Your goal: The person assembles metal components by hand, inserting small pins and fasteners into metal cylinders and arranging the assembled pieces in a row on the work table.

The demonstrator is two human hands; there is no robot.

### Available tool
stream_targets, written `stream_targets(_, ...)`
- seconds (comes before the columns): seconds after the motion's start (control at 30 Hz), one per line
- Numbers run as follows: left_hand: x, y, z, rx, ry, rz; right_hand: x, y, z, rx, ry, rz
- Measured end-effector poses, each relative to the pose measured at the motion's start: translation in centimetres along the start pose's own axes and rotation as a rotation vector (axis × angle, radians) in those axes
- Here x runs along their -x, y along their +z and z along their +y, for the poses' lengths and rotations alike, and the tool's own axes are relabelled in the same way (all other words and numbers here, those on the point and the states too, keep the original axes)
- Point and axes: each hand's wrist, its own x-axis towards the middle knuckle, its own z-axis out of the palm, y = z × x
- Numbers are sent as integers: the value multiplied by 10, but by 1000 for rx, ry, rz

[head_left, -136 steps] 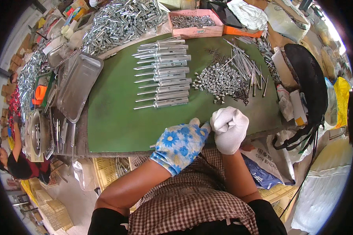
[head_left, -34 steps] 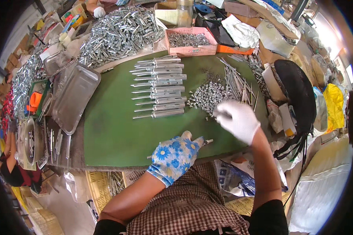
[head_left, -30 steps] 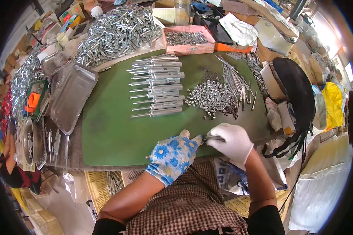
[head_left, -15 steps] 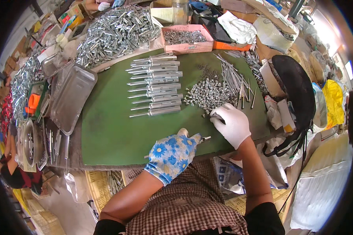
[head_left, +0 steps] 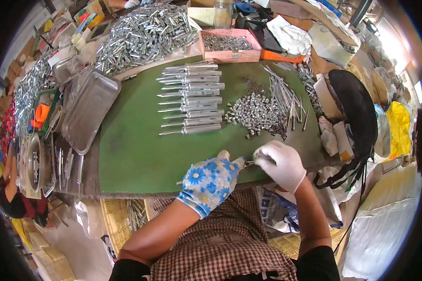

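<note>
My left hand [head_left: 210, 180], in a blue-flowered glove, is closed around a slim metal tube lying crosswise; most of the tube is hidden, and a thin tip [head_left: 178, 183] pokes out on the left. My right hand [head_left: 281, 165], in a white glove, pinches at the tube's right end [head_left: 249, 163]; whatever small part its fingers hold is too covered to make out. Beyond my hands lies a stack of similar metal tubes [head_left: 199, 114] with thin rods pointing left. Right of it are a heap of small silvery metal caps [head_left: 255, 112] and a bundle of long thin rods [head_left: 286, 93].
A green mat [head_left: 136, 159] covers the bench. A pink box [head_left: 232, 55] of small parts and a large pile of metal tubes [head_left: 147, 35] stand at the back. Metal trays [head_left: 90, 112] lie at left, a black bag [head_left: 354, 110] at right. Another person [head_left: 21, 201] is at far left.
My right hand has moved from the edge of the cap heap toward me, to the tube's right end. My left hand still grips the tube. The view has shifted slightly.
</note>
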Motion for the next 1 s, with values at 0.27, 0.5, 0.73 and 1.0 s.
stream_targets(0.27, 1, 2, 0, -25, 22, 41, 7, 17, -14, 150, -68, 78)
stream_targets(0.5, 1, -4, 3, -59, 52, 27, 1, 12, -8, -36, 99, -50)
stream_targets(0.73, 3, -5, 0, -144, 109, 3, 1, 11, -10, 32, 141, -121)
stream_targets(1.0, 1, -5, 2, -199, 136, 6, -12, 32, -2, -1699, 101, 335)
